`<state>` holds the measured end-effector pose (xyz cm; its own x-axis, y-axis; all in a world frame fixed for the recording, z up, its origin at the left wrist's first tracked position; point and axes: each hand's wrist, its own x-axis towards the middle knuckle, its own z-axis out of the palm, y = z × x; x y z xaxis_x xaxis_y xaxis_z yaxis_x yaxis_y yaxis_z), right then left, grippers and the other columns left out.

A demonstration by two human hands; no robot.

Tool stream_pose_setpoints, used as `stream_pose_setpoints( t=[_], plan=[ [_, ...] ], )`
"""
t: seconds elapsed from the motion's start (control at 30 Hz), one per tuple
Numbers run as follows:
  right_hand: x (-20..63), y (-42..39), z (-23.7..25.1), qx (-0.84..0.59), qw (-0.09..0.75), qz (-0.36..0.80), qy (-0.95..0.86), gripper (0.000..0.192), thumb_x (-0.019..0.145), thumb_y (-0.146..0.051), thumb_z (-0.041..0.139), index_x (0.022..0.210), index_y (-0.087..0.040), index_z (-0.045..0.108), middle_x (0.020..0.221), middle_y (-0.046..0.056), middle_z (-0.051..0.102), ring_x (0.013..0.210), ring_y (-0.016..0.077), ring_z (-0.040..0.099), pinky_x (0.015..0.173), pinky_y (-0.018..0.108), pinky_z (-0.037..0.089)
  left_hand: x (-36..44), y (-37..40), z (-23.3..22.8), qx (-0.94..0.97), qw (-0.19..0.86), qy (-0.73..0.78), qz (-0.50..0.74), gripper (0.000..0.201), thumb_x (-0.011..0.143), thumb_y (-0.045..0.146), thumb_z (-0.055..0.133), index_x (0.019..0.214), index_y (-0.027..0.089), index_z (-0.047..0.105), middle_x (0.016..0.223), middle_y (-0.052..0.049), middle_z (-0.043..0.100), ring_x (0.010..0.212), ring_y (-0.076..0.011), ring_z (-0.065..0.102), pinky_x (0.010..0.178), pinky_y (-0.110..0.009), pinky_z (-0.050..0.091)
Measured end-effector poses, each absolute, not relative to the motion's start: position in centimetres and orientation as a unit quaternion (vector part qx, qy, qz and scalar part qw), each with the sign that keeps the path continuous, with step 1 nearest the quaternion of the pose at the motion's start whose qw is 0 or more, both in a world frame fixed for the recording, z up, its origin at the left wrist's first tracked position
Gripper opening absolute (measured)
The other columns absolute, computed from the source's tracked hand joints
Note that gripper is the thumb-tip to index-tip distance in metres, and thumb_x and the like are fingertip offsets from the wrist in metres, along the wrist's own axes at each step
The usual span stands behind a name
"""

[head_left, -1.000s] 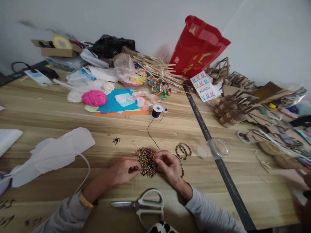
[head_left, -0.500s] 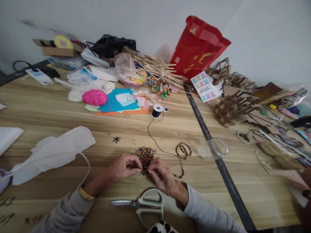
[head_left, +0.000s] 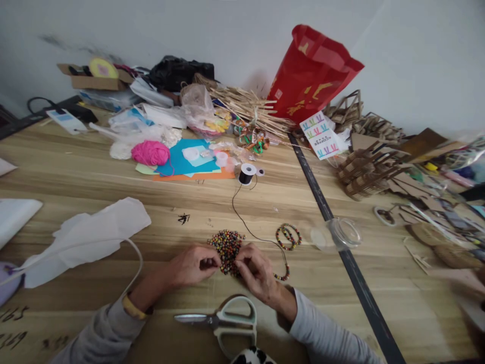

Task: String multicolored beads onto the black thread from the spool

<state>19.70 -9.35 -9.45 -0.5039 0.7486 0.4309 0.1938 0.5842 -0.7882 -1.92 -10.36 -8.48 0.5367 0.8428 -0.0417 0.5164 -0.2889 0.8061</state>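
A heap of small coloured beads point(head_left: 226, 244) lies on the wooden table point(head_left: 94, 182) just in front of me. My left hand point(head_left: 192, 265) rests at the heap's left edge, its fingers pinched together on something too small to make out. My right hand point(head_left: 256, 272) is at the heap's right edge, fingers pinched on a thin black cord point(head_left: 242, 221). That cord runs up to a black spool point(head_left: 246, 173). A short strung length of beads point(head_left: 282, 276) trails to the right of my right hand.
White-handled scissors point(head_left: 222, 320) lie near the front edge. A finished bead bracelet point(head_left: 288, 236) and a clear plastic jar point(head_left: 336, 234) on its side lie to the right. White cloth point(head_left: 83, 239) is at left, pink yarn point(head_left: 150, 152) and coloured paper behind, a red bag point(head_left: 310, 76) and cardboard pieces at right.
My right hand dropped from the heap's upper right toward me, then settled at its right edge. The left hand stayed at the heap's left edge. The view shifted slightly.
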Motion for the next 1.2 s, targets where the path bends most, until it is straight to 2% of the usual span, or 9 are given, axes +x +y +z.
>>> stream_pose_setpoints(
  t=[0.17, 0.33, 0.67, 0.87, 1.2],
  plan=[
    [19.7, -9.1, -9.0, -0.310, 0.435, 0.377, -0.757, 0.008, 0.089, -0.016, 0.049, 0.082, -0.018, 0.053, 0.074, 0.003, 0.053, 0.071, 0.0139, 0.050, 0.066, 0.026, 0.041, -1.7, -10.4, -8.4, 0.818, 0.355, 0.401, 0.210, 0.015, 0.076, 0.008, 0.053, 0.073, 0.014, 0.066, 0.075, -0.004, 0.066, 0.069, -0.0140, 0.059, 0.064, -0.022, 0.044],
    [19.9, -8.7, -8.7, -0.352, 0.448, 0.424, -0.704, 0.016, 0.091, -0.026, 0.048, 0.079, -0.017, 0.053, 0.071, 0.002, 0.051, 0.065, 0.0126, 0.048, 0.059, 0.024, 0.040, -1.6, -10.6, -8.8, 0.833, 0.323, 0.401, 0.202, 0.015, 0.080, 0.008, 0.054, 0.076, 0.016, 0.067, 0.078, -0.003, 0.066, 0.072, -0.0138, 0.059, 0.066, -0.022, 0.042],
    [20.3, -7.7, -8.8, -0.396, 0.459, 0.526, -0.597, 0.027, 0.085, -0.042, 0.058, 0.078, -0.017, 0.053, 0.065, -0.001, 0.050, 0.054, 0.0088, 0.045, 0.049, 0.020, 0.038, -1.4, -10.8, -9.0, 0.859, 0.273, 0.398, 0.170, 0.016, 0.086, 0.011, 0.051, 0.082, 0.017, 0.066, 0.084, -0.003, 0.064, 0.078, -0.0157, 0.059, 0.069, -0.025, 0.042],
    [20.5, -7.4, -8.7, -0.396, 0.466, 0.531, -0.586, 0.028, 0.084, -0.043, 0.060, 0.077, -0.017, 0.054, 0.060, -0.002, 0.046, 0.052, 0.0086, 0.042, 0.048, 0.021, 0.036, -1.2, -11.0, -9.1, 0.864, 0.249, 0.407, 0.164, 0.014, 0.086, 0.013, 0.053, 0.082, 0.018, 0.066, 0.084, -0.003, 0.063, 0.078, -0.0162, 0.058, 0.069, -0.026, 0.041],
    [20.3, -7.6, -8.7, -0.396, 0.450, 0.525, -0.604, 0.028, 0.084, -0.044, 0.059, 0.077, -0.017, 0.054, 0.064, -0.002, 0.048, 0.054, 0.0089, 0.044, 0.049, 0.020, 0.038, -1.1, -11.2, -9.1, 0.872, 0.228, 0.401, 0.166, 0.016, 0.088, 0.014, 0.051, 0.083, 0.018, 0.065, 0.083, -0.002, 0.062, 0.075, -0.0156, 0.057, 0.068, -0.026, 0.040]
  ],
)
